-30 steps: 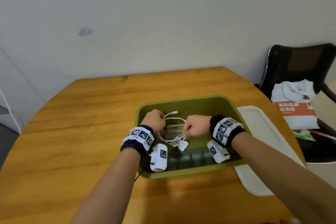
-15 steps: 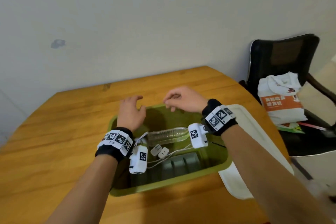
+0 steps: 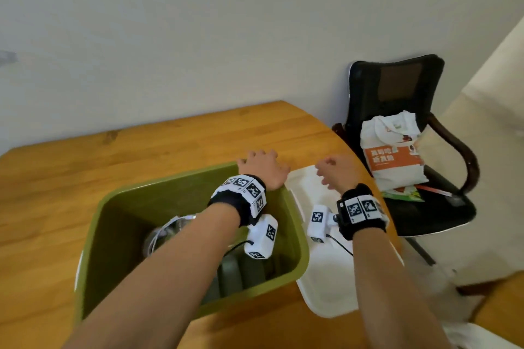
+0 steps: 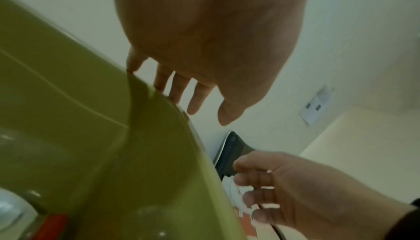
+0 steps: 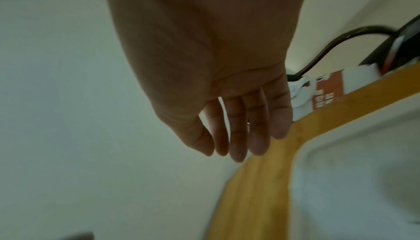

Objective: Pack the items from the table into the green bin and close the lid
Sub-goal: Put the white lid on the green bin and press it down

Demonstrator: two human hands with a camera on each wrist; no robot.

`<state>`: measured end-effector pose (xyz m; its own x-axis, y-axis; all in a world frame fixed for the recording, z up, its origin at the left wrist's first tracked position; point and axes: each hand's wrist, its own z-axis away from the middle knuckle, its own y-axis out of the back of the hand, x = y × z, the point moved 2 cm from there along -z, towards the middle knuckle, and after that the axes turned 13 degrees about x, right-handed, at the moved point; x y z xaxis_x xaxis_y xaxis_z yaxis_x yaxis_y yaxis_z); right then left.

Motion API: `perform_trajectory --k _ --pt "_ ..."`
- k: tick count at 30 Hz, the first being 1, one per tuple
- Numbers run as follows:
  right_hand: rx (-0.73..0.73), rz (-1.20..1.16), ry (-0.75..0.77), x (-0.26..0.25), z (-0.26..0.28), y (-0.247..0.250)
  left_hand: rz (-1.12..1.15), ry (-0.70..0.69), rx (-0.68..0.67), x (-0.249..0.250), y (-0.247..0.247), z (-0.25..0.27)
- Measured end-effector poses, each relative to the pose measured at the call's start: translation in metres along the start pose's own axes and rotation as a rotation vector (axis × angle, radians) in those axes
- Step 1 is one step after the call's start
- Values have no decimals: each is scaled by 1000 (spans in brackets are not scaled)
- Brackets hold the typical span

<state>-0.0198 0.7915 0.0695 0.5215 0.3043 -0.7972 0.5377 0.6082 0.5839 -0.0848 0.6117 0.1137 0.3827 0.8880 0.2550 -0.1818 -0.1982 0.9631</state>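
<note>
While the green bin (image 3: pixel 107 224) stands open on the wooden table (image 3: pixel 56 193) with its white lid (image 3: pixel 326 286) lying just beside it, the left hand (image 3: pixel 262 168) hovers empty, fingers extended, over the bin's far corner and the right hand (image 3: pixel 336 171), loosely open and empty, hangs above the lid.

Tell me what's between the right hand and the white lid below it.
Nothing. In the head view the right hand hovers over the lid's far end, holding nothing; whether they touch isn't clear.

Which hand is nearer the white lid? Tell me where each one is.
Right. The right hand hovers over the far end of the white lid; the left hand is over the green bin's far right corner, beside the lid.
</note>
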Motion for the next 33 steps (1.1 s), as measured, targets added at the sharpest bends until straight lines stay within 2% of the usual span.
perform_trajectory --k 4,9,17,24,27,30,33 --pt "-74 356 -60 66 -8 -16 -250 -12 3 16 -20 0" --pt "-146 575 -134 103 3 -34 -284 -28 86 13 -34 1" --pt "-160 711 -90 91 4 -44 -292 -39 93 11 -33 1" --pt "-73 716 -40 93 13 -43 -261 -71 81 8 -30 0" --pt "-91 709 -78 88 6 -31 -165 -95 73 3 -21 0" --pt "-64 682 -57 63 -8 -5 134 -88 95 -16 0 0" --pt "-16 660 36 15 -20 27 399 -19 131 -48 27 8"
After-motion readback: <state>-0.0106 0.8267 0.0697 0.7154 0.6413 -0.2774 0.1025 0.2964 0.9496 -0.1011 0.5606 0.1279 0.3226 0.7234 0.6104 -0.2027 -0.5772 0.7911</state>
